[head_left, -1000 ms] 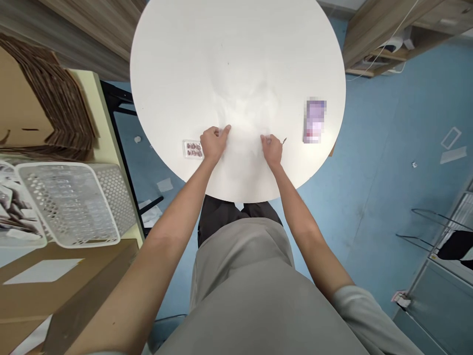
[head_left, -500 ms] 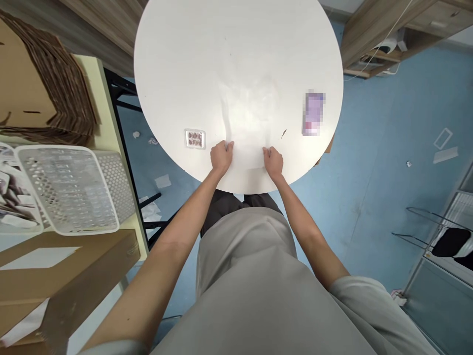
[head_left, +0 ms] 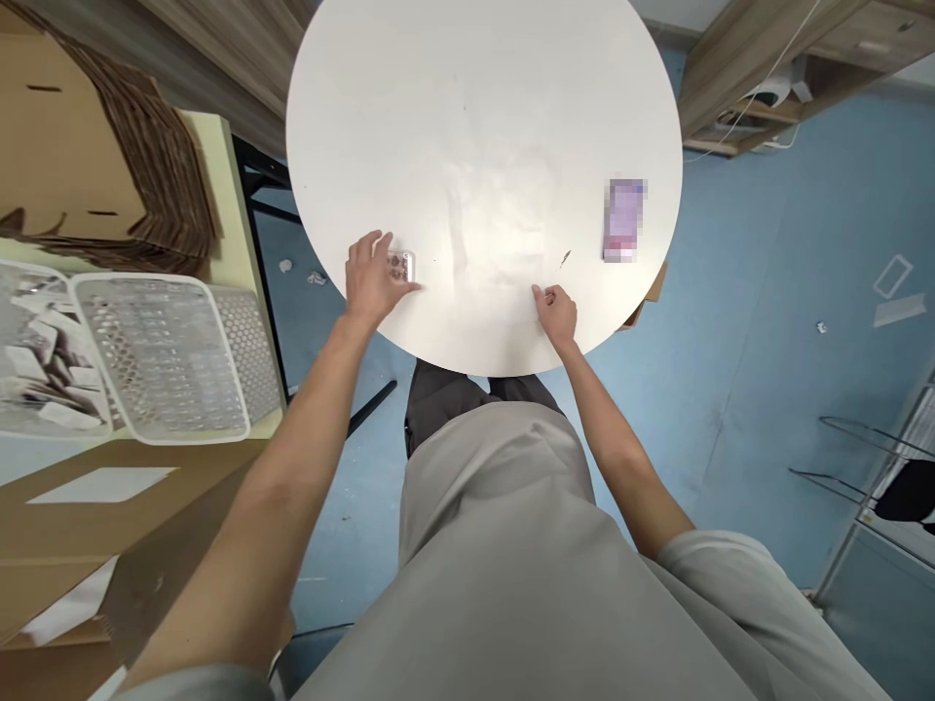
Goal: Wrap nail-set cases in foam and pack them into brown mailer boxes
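Observation:
My left hand (head_left: 369,284) reaches over a small clear case (head_left: 401,267) on the white round table (head_left: 380,107). Its fingers are spread, with the thumb near the case's front edge. Several dark brown pieces show inside the case, and part of it lies hidden behind the fingers. A see-through plastic sheet or bag (head_left: 497,229) lies flat and creased in front of me; its outline is faint. At its near right corner my right hand (head_left: 557,313) is closed in a pinch on the plastic.
A blurred purple packet (head_left: 624,219) lies at the table's right side, with a small brown mark (head_left: 565,258) nearer me. On the left stand white perforated baskets (head_left: 165,355), stacked flat cardboard (head_left: 171,175) and a large cardboard box (head_left: 146,526). Paper scraps lie on the blue floor (head_left: 745,292).
My left hand has let go of the plastic and moved left to the clear case, its fingers opening. My right hand stays at the right corner. The whole view has shifted slightly.

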Demonstrator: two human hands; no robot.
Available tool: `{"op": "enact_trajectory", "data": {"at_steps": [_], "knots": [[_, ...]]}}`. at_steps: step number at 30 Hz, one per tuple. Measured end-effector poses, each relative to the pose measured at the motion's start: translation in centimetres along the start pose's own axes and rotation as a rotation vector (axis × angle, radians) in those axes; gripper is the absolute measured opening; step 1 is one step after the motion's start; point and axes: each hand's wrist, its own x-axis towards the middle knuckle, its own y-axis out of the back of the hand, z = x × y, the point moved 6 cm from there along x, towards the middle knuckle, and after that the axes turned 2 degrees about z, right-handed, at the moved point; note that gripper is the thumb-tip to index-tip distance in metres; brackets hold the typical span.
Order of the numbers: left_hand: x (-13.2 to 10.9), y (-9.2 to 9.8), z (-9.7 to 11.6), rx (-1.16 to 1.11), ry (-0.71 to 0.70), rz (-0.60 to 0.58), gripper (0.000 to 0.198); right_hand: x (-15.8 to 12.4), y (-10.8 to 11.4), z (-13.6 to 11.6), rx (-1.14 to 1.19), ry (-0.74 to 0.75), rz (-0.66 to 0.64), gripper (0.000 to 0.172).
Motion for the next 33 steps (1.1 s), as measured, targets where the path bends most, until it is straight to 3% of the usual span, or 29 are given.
{"op": "enact_trajectory", "data": {"at_steps": [2, 4, 7, 10, 14, 18, 21, 24, 28, 33], "knots": [[0.3, 0.8, -1.8, 0.068, -0.031, -0.116, 0.102, -0.6, 0.3, 0.6, 0.018, -0.020, -0.017, 0.034], [0.5, 0.8, -3.1, 0.115, -0.042, -0.188, 0.093, -1.1, 0.3, 1.0, 0.027, -0.029, -0.035, 0.032], [0.8, 0.4, -3.6, 0.148, -0.041, -0.186, 0.079, -1.7, 0.2, 1.3, 0.037, -0.023, -0.049, 0.028], [0.7, -0.2, -2.3, 0.109, -0.037, -0.138, 0.082, -1.9, 0.2, 1.2, 0.053, -0.014, -0.051, 0.025], [-0.7, -1.4, 1.7, -0.028, -0.080, -0.059, 0.088, -2.1, 0.2, 0.9, 0.085, -0.008, -0.067, 0.024], [-2.5, -4.8, 6.6, -0.094, -0.202, -0.147, 0.085, -2.2, 0.2, 1.0, 0.127, -0.034, -0.072, 0.024], [-2.9, -7.6, 8.5, -0.077, -0.248, -0.242, 0.078, -2.2, 0.3, 1.2, 0.137, -0.037, -0.052, 0.025], [-2.7, -9.6, 8.5, -0.021, -0.247, -0.305, 0.074, -2.3, 0.4, 1.4, 0.145, -0.032, -0.038, 0.026], [-2.7, -10.7, 7.5, 0.070, -0.255, -0.348, 0.072, -2.7, 0.6, 1.1, 0.126, 0.007, -0.021, 0.031], [-2.8, -11.1, 6.7, 0.074, -0.267, -0.366, 0.074, -4.3, 0.6, -1.9, 0.083, 0.242, 0.026, 0.045]]}}
